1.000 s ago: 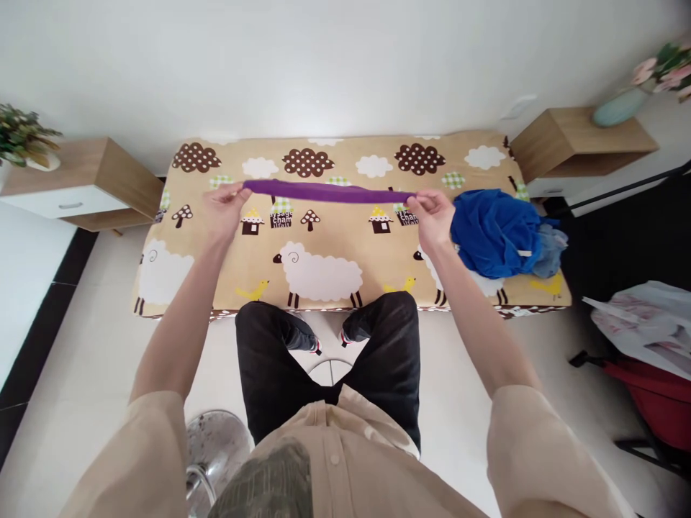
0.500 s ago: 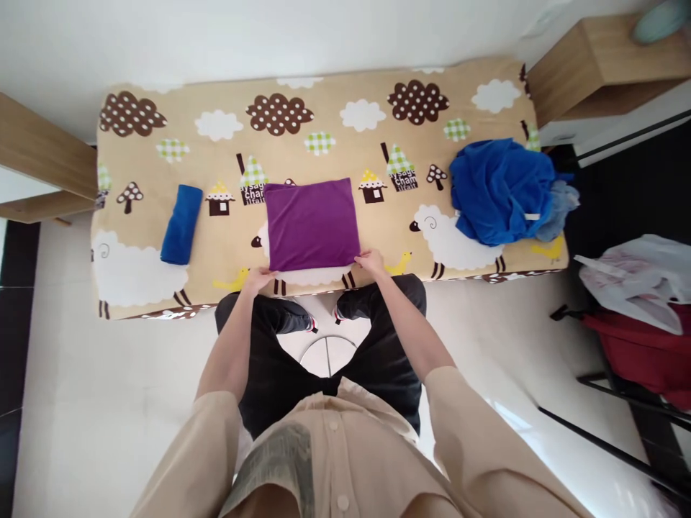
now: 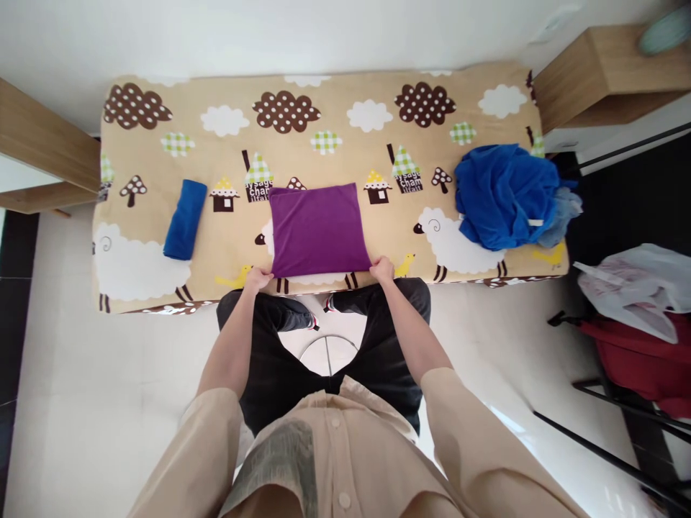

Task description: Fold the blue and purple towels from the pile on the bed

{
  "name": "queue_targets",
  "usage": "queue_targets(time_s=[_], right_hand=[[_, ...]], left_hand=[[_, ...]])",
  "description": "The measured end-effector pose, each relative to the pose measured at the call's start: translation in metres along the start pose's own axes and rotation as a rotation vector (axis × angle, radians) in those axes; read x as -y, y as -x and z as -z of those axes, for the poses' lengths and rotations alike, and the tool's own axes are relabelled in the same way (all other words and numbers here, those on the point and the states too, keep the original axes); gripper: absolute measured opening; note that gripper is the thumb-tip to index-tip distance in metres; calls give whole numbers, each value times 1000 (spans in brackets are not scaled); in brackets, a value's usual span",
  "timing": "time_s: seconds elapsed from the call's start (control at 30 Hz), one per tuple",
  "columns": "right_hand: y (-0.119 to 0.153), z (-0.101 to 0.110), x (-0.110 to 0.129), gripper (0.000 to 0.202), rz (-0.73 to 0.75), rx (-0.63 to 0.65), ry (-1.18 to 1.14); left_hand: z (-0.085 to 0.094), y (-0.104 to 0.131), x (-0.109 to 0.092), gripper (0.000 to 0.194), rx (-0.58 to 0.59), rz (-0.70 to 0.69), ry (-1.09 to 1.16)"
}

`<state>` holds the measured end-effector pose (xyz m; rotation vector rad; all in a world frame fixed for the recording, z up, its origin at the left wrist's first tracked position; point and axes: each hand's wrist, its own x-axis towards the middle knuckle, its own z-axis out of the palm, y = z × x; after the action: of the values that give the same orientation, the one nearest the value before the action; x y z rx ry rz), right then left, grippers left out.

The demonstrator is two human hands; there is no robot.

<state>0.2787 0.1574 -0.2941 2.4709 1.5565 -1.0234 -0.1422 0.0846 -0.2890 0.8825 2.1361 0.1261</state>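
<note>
A purple cloth (image 3: 318, 229) lies flat on the patterned sheet (image 3: 324, 165) in front of me. Its near left corner is pinched in my left hand (image 3: 259, 279), and my right hand (image 3: 383, 269) grips the near right corner. The near edge looks stretched straight between both hands. To the left rests a rolled blue cloth (image 3: 185, 219). A crumpled heap of blue cloth (image 3: 506, 196) sits at the right end of the sheet, with a lighter blue-grey piece (image 3: 564, 214) beside it.
Wooden box shelves stand at the left (image 3: 48, 133) and right (image 3: 620, 75) ends. On the right are a white plastic bag (image 3: 637, 284), a red item (image 3: 637, 360) and black metal bars. My legs are against the near edge of the bed.
My right hand has moved slightly right, drawing the purple cloth's near right corner outward. My left hand stays at the near left corner. The view has shifted slightly.
</note>
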Motion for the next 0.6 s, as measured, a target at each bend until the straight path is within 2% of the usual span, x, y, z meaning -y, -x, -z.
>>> queue_targets(time_s=[0.13, 0.27, 0.33, 0.4, 0.47, 0.53, 0.6], right_hand=[[1, 6, 2, 24, -51, 130, 80], [-5, 2, 2, 13, -38, 240, 71], [-8, 0, 3, 25, -40, 214, 11], [-11, -3, 5, 41, -48, 106, -51], [-14, -5, 9, 49, -56, -2, -74], [-18, -7, 13, 47, -49, -32, -70], [-24, -8, 15, 42, -21, 2, -94]], left_hand=[[18, 7, 5, 11, 112, 13, -25], [23, 12, 8, 11, 202, -5, 46], [22, 8, 6, 15, 214, -24, 111], [22, -2, 0, 22, 170, -46, 166], [24, -19, -12, 27, 94, -65, 207], [30, -41, -30, 29, 3, -93, 240], [39, -66, -52, 28, -92, -163, 235]])
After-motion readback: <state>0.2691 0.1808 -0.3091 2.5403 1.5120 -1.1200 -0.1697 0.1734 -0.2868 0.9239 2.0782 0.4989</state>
